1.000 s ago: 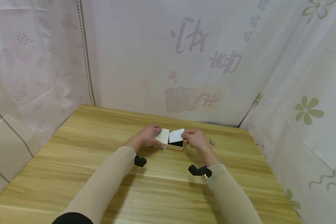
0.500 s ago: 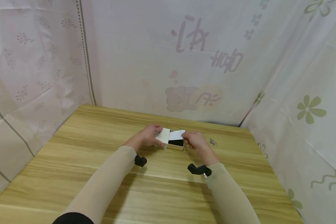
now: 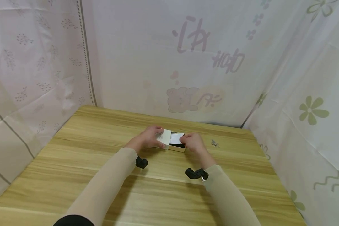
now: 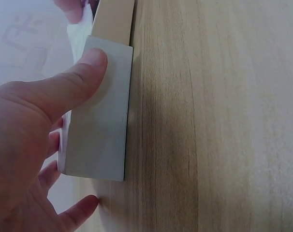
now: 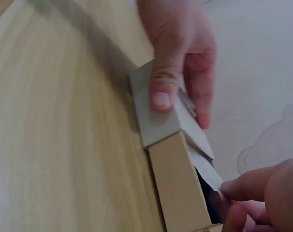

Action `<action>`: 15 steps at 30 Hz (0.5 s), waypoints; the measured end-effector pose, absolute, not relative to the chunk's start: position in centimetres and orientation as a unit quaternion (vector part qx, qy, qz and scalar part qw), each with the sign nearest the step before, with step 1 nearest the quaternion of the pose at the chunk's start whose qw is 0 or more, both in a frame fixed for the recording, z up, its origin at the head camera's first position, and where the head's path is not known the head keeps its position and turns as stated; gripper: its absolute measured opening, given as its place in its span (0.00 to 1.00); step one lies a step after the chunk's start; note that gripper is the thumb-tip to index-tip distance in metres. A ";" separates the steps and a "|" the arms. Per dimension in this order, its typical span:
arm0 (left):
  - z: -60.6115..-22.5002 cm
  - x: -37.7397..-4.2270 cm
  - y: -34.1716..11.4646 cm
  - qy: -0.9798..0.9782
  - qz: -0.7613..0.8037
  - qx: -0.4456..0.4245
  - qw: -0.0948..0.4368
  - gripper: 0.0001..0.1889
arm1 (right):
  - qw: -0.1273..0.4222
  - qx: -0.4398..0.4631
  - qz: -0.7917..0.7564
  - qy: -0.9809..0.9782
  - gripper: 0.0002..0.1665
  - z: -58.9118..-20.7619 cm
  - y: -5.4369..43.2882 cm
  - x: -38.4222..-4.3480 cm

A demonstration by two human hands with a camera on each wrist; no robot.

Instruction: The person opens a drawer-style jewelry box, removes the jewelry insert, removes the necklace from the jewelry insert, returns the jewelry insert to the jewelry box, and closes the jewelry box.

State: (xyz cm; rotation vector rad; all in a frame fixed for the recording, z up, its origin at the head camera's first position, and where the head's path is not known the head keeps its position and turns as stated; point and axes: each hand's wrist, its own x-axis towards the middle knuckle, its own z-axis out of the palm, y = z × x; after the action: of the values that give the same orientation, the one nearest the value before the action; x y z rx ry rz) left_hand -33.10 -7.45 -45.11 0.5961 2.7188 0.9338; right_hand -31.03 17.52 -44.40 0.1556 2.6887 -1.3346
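A small box lies on the wooden table, its cream sleeve (image 3: 166, 138) pushed partway off a tan drawer (image 3: 177, 149) with a black inside. My left hand (image 3: 150, 137) grips the sleeve from the left, thumb on the near side and fingers over the far side. In the left wrist view the thumb presses flat on the sleeve's side (image 4: 100, 125). With thumb and fingertips, my right hand (image 3: 194, 142) pinches the right edge of a flat white packet (image 3: 175, 138). The packet lies over the drawer's opening, its left end at the sleeve's mouth.
A small heap of silvery bits (image 3: 214, 143) lies on the wooden table (image 3: 152, 194) right of the box. Patterned cloth (image 3: 130, 62) hangs behind the table and on both sides. Each wrist wears a black camera mount.
My right hand has moved slightly left and lower, taking the white packet from a raised tilt down into the drawer's opening. My left hand and the box have stayed in place.
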 end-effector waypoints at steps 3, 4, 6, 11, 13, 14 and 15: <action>-45.1 -33.1 -7.4 0.921 0.318 0.200 0.104 0.49 | 0.046 0.047 -0.382 0.922 0.14 -44.2 17.2 -30.8; -45.2 -33.0 -7.4 0.921 0.319 0.199 0.105 0.49 | 0.041 0.046 -0.369 0.927 0.14 -44.2 17.1 -30.7; -45.2 -33.0 -7.4 0.920 0.319 0.200 0.104 0.49 | 0.037 0.046 -0.353 0.934 0.14 -44.2 16.9 -30.7; -45.2 -32.9 -7.5 0.920 0.319 0.202 0.102 0.49 | 0.036 0.046 -0.330 0.942 0.15 -44.0 17.0 -30.6; -45.3 -32.9 -7.5 0.920 0.320 0.201 0.101 0.49 | 0.037 0.051 -0.329 0.942 0.17 -43.9 17.2 -30.6; -45.2 -32.9 -7.5 0.921 0.319 0.201 0.101 0.49 | 0.037 0.055 -0.329 0.942 0.18 -43.8 17.3 -30.5; -45.2 -33.0 -7.4 0.921 0.318 0.200 0.100 0.49 | 0.039 0.057 -0.328 0.942 0.20 -43.8 17.4 -30.5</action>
State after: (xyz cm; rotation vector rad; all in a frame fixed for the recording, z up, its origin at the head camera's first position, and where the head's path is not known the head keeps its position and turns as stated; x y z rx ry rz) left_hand -32.97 -7.45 -45.24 0.5919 2.7228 0.9390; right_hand -30.49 17.40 -43.75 0.1739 2.8883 -1.0065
